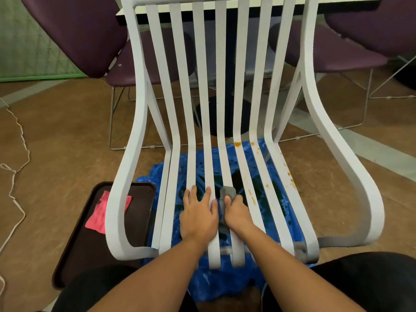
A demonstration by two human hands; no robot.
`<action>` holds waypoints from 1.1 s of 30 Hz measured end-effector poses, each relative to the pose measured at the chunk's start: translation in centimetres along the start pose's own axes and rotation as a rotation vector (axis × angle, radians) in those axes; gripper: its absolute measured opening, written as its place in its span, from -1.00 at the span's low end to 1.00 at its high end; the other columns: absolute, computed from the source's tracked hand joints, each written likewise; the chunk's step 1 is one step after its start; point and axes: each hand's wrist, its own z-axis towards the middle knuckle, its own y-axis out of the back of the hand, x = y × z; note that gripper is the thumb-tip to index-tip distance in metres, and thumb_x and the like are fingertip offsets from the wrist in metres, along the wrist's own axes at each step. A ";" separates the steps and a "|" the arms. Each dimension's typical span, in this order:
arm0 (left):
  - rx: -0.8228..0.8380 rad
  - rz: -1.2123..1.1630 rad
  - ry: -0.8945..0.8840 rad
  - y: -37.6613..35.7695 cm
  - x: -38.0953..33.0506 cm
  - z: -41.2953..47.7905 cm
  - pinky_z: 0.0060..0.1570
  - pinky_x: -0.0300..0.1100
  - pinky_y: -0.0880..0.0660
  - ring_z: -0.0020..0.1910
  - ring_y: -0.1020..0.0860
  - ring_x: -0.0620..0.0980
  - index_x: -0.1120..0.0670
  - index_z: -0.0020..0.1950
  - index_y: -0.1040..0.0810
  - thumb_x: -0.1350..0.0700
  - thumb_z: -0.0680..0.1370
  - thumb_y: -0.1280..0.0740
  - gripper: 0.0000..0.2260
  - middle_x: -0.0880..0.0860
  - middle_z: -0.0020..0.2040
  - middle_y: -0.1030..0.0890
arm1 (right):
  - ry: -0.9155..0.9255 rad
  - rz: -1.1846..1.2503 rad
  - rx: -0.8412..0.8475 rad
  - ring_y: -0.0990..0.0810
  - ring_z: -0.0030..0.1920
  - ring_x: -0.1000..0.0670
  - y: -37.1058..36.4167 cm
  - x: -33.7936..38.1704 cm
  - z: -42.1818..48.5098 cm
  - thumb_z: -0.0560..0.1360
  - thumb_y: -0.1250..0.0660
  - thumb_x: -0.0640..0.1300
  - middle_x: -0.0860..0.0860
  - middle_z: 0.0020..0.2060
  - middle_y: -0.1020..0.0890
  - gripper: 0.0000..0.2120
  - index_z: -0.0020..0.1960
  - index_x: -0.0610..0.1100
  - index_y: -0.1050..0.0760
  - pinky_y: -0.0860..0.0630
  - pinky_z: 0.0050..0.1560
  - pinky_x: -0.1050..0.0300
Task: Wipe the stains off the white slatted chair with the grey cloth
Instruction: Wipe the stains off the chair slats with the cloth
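The white slatted chair (227, 91) stands right in front of me, seat toward me. Orange stains (237, 144) dot the right-hand slats, from the bend of the backrest down along the seat. My right hand (237, 211) grips the grey cloth (227, 192) and holds it against a middle seat slat; part of the cloth pokes out ahead of my fingers. My left hand (198, 213) rests flat on the slats just left of it, fingers spread and straight.
A blue plastic sheet (225, 284) lies under the chair. A dark tray (139, 212) with a pink cloth (99, 215) sits on the floor at the left. Purple chairs (74, 30) and a table (247, 7) stand behind. A white cord (15, 176) trails along the left floor.
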 end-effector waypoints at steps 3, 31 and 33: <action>0.006 0.027 0.002 -0.2 0.0 0.2 0.28 0.12 -0.48 0.62 0.07 0.09 -0.21 0.60 -0.10 -0.20 0.69 0.05 -0.54 0.06 0.64 -0.02 | -0.034 -0.018 -0.024 -0.58 0.00 -0.09 -0.3 0.2 0.3 0.70 0.02 0.11 -0.09 0.02 -0.57 -0.62 0.30 -0.15 -0.30 -0.46 -0.05 0.01; 0.132 0.065 0.009 -0.2 -0.2 0.8 0.41 0.16 -0.30 0.61 0.28 0.09 -0.18 0.63 0.15 -0.21 0.69 0.18 -0.50 0.04 0.65 0.21 | 0.049 -0.575 0.065 -0.36 0.45 -0.18 2.3 14.9 20.9 0.66 -0.16 -0.25 -0.18 0.43 -0.42 -0.62 0.46 -0.29 -0.35 -0.26 0.45 0.02; 0.134 0.065 0.011 -0.2 -0.1 0.8 0.41 0.16 -0.31 0.61 0.28 0.09 -0.19 0.63 0.15 -0.21 0.68 0.18 -0.50 0.04 0.65 0.21 | 0.029 -0.642 0.080 -0.38 0.43 -0.21 2.0 14.8 21.3 0.65 -0.17 -0.24 -0.20 0.41 -0.42 -0.61 0.46 -0.29 -0.34 -0.31 0.43 -0.01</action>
